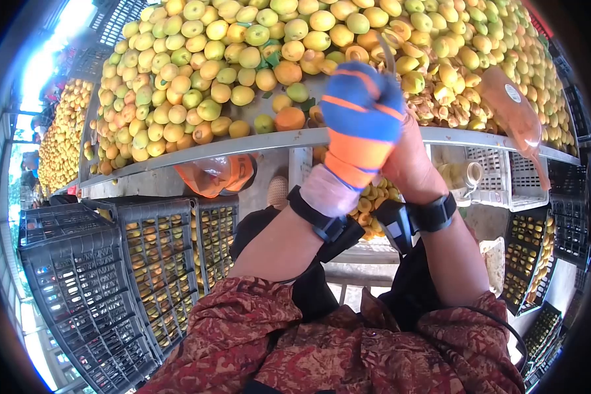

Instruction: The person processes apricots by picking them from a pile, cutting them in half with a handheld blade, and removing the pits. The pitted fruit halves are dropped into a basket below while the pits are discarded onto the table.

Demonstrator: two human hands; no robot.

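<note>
My left hand [364,115], in a blue and orange glove, is curled closed above the table's metal edge [459,137]; what is inside its fingers is hidden. Against its right side is my bare right hand [415,161], its fingers mostly hidden behind the glove. A thin curved blade [387,54] sticks up from between the two hands; which of them grips it cannot be seen. Yellow-orange fruits [243,58] are heaped beyond the hands, and split fruit pieces [446,95] lie just to their right.
Black crates [79,289] stand at the left, some with fruit. At the right are a white crate [489,167], a clear jug [463,176] and more fruit crates [528,256]. A brown bag [511,108] hangs over the table edge; an orange bag [217,176] is below it.
</note>
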